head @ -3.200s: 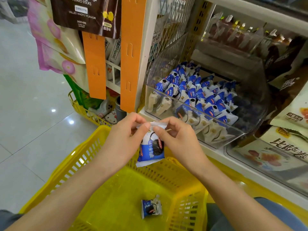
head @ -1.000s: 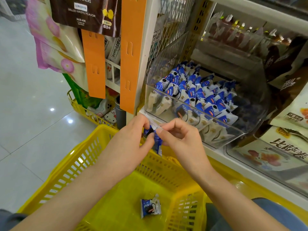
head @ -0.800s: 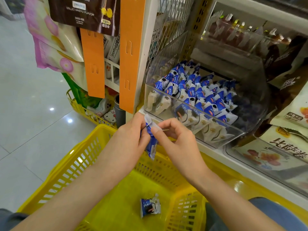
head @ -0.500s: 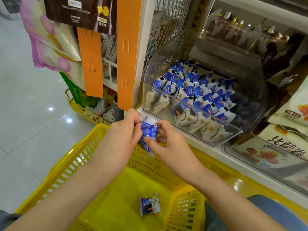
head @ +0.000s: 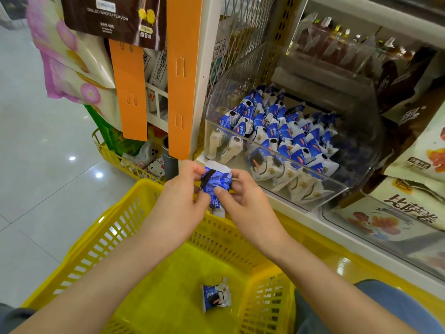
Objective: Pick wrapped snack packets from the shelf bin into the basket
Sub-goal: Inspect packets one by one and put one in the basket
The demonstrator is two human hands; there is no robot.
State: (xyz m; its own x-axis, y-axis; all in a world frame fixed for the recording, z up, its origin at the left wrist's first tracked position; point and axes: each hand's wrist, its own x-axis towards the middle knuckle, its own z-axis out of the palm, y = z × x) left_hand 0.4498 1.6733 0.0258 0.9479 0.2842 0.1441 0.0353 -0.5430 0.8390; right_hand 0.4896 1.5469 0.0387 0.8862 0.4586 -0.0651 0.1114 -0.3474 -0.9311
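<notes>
Both hands hold one blue-and-white snack packet [head: 215, 184] above the far rim of the yellow basket [head: 96, 242]. My left hand [head: 179, 203] pinches the packet's left edge. My right hand [head: 243, 198] pinches its right side between thumb and fingers. The packet's back faces me. A second packet [head: 216, 294] lies on the basket floor. The clear shelf bin [head: 356, 169], to the upper right of my hands, holds several more blue-and-white packets [head: 284, 131].
Two orange hanging strips [head: 184, 75] and hanging snack bags [head: 72, 59] are above my left hand. Another clear bin of larger snack bags [head: 395, 218] sits to the right. A smaller yellow basket [head: 115, 155] stands on the tiled floor [head: 36, 165] beyond.
The packet has been turned in my fingers from front-facing through edge-on to back-facing. Both hands have stayed above the basket's far rim. The packet in the basket has not moved.
</notes>
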